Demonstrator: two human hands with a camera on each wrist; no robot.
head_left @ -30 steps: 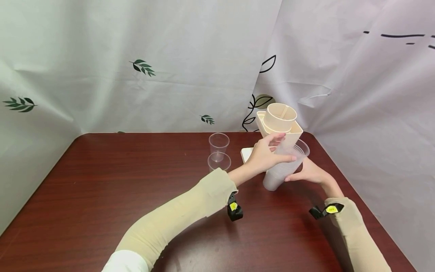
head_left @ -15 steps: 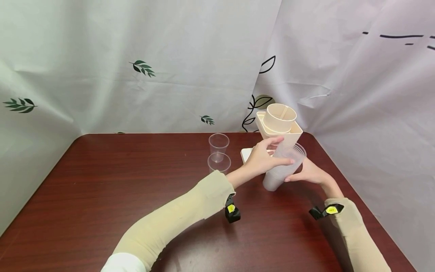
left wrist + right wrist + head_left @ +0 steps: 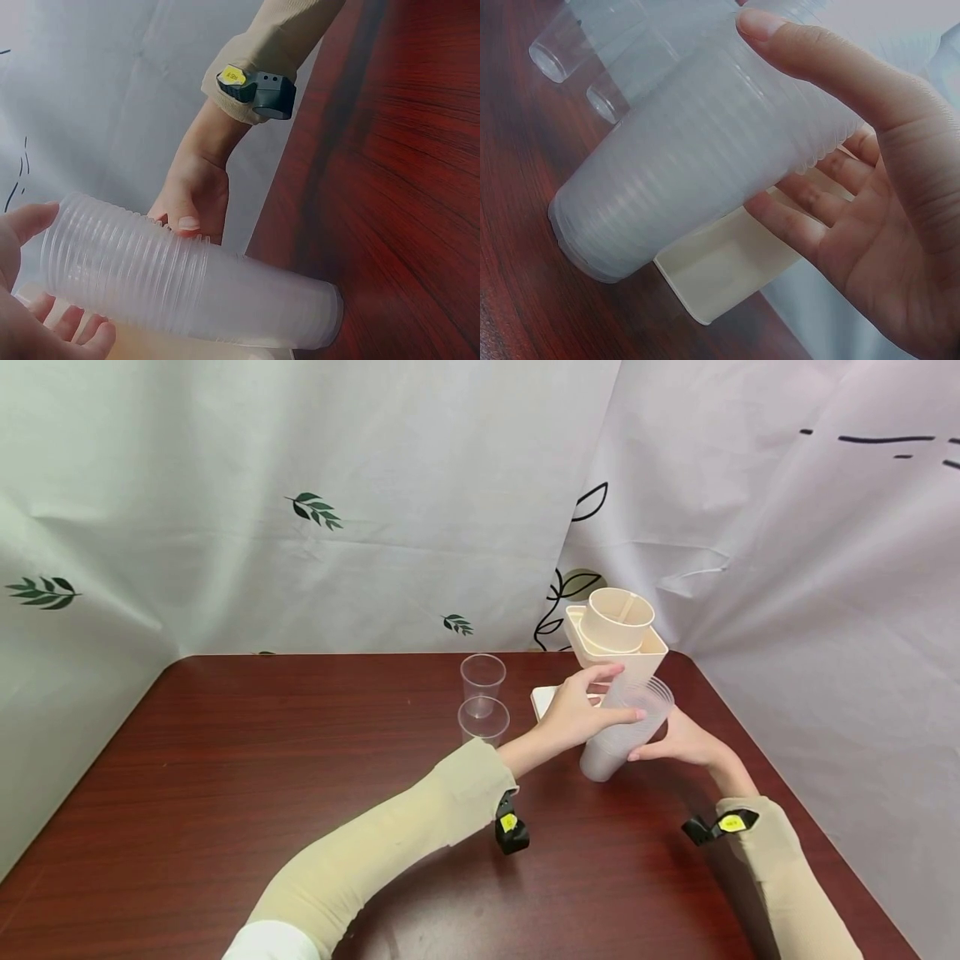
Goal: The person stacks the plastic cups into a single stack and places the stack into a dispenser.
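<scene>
A tall stack of nested clear plastic cups point(image 3: 617, 745) leans over the right part of the table, rims up and to the right. My right hand point(image 3: 684, 739) grips the stack from the right, thumb point(image 3: 810, 52) along the near side and fingers behind. My left hand point(image 3: 581, 706) is at the rim end; in the left wrist view its thumb point(image 3: 34, 220) touches the top rim and its bent fingers point(image 3: 75, 326) lie along the opposite side. Directly behind stands a cream plastic holder point(image 3: 617, 639) with a round tube on top, partly hidden by hand and cups.
Two single clear cups stand left of the hands, a farther cup point(image 3: 483, 675) and a nearer cup point(image 3: 483, 718) partly covered by the left sleeve. The holder's white base point(image 3: 543, 700) shows beside the left hand. A white curtain point(image 3: 375, 527) borders the dark red table point(image 3: 300, 752).
The topmost cup's rim has slid down closer to the other rims of the stack. My left hand has moved slightly down and left with it; the right hand has stayed still.
</scene>
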